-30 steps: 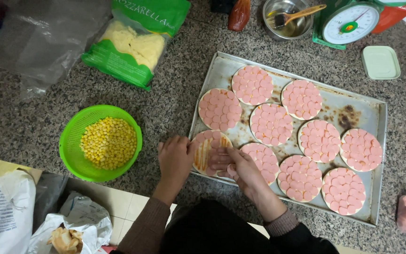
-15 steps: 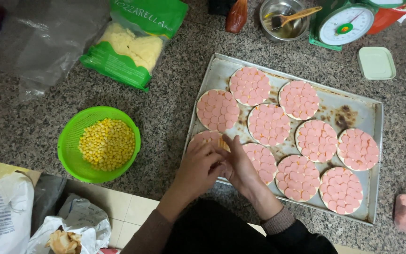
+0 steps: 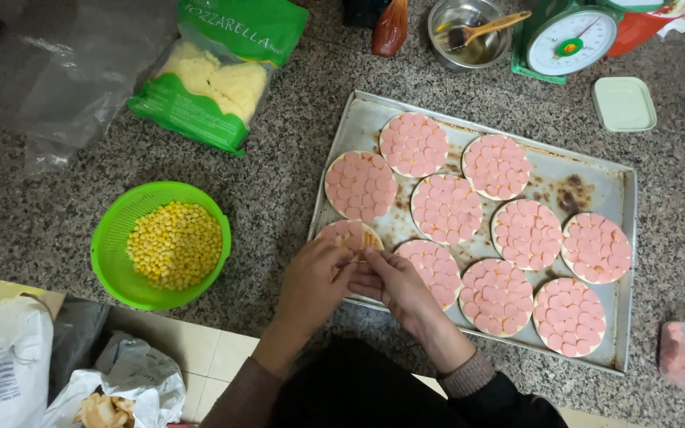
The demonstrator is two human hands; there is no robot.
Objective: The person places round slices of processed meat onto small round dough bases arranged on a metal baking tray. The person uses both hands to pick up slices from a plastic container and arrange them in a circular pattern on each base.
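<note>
Both hands, left hand [image 3: 311, 281] and right hand [image 3: 394, 287], are pinched over the unfinished round [image 3: 348, 235]; slices are best laid edge to edge, matching the covered rounds [image 3: 447, 208].

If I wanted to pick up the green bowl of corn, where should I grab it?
Probably by the rim of the green bowl, one hand on each side, coming from above. It sits upright and full of corn, has no handle, and its left and near sides lie open on the counter.

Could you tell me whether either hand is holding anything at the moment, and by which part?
It cannot be told: both the left hand and right hand rest over the near-corner dough round, fingertips together hiding any grip.
</note>
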